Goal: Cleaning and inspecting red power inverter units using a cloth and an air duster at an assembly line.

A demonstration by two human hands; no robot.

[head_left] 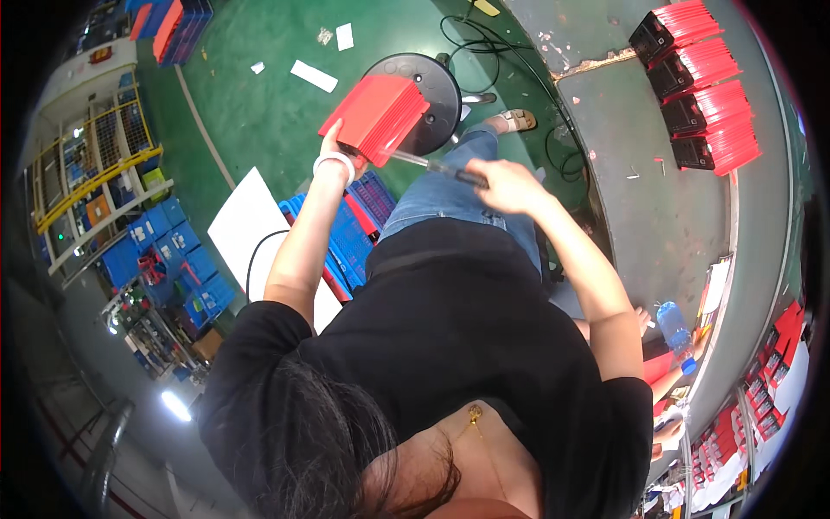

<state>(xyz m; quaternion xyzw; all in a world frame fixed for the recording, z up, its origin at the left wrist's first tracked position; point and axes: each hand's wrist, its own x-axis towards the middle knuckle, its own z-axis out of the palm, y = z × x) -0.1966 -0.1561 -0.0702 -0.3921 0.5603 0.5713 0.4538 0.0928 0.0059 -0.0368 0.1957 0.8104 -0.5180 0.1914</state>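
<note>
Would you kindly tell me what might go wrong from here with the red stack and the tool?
The left hand holds the layered red stack from one side, so layers might slip out if that hold loosens. The slim tool in the right hand points at the stack's lower corner, so a slip could perhaps mark it or catch the left hand close by.

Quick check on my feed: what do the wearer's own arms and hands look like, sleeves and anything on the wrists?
Both arms come out of black short sleeves and are bare below them. The left hand is ungloved, with a white band around its wrist. The right hand is ungloved too, with no band visible.
</note>
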